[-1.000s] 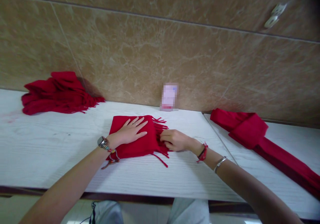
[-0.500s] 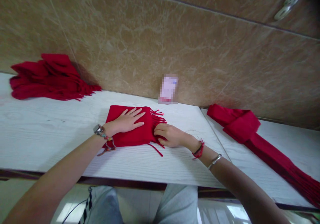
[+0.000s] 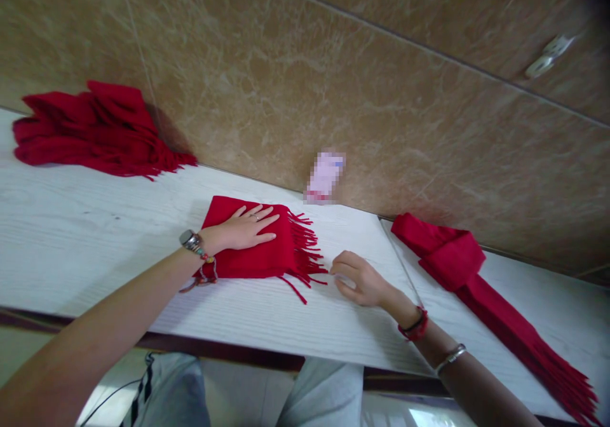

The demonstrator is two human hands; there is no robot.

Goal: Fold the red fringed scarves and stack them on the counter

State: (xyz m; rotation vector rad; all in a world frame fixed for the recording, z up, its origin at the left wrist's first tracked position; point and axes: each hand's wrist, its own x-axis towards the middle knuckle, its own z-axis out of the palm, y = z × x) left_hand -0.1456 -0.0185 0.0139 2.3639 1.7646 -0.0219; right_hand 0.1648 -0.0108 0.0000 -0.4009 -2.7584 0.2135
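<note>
A folded red scarf point(image 3: 255, 263) lies on the white wood-grain tabletop, its fringe point(image 3: 305, 246) spread toward the right. My left hand point(image 3: 245, 229) rests flat on the folded part with fingers spread. Past the fringe's right end is my right hand point(image 3: 358, 277), its fingers curled in a pinch at the tip of a strand. How much of the strand lies between those fingertips is hard to see.
A crumpled red scarf point(image 3: 95, 131) sits at the back left against the brown marbled wall point(image 3: 267, 84). On the right, another red scarf point(image 3: 505, 312) is partly folded, with a long fringed tail. A blurred pinkish item point(image 3: 326, 176) leans on the wall behind the tabletop point(image 3: 95, 236).
My right hand has drawn away to the right, from the base of the fringe to its tips. The strands now lie straighter. My left hand stays on the scarf; the view has tilted.
</note>
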